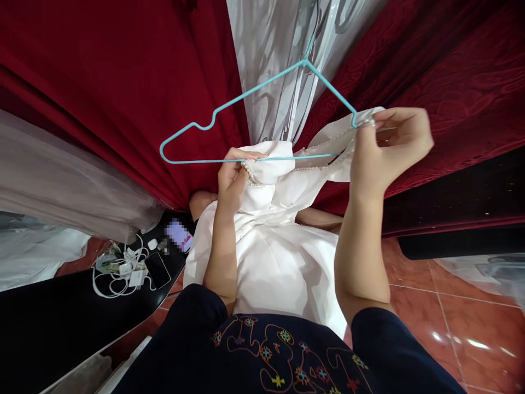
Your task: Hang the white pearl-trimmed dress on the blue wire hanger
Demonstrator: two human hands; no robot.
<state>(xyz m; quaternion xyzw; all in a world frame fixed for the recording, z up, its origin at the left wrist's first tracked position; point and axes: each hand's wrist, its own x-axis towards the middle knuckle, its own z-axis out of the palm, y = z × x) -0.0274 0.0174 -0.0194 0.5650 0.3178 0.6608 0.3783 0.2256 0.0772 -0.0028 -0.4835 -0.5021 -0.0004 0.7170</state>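
A white dress [283,257] with pearl-beaded edges hangs down in front of my body, its skirt spread over my lap. My left hand [234,178] pinches a beaded edge of the bodice, right by the lower bar of a light blue hanger [258,88]. Up at the hanger's right end, my right hand [394,139] grips the beaded strap, which lies around that end. The hanger's left end is bare. Its hook is up at the top, against white fabric and pale bars.
Red curtains [123,82] hang on both sides. At left, a black bench [49,312] bears a bundle of white cables [123,273], a dark phone [158,270] and a lit phone [178,235]. Reddish floor tiles [463,306] show at right. Sheer white fabric [74,169] hangs far left.
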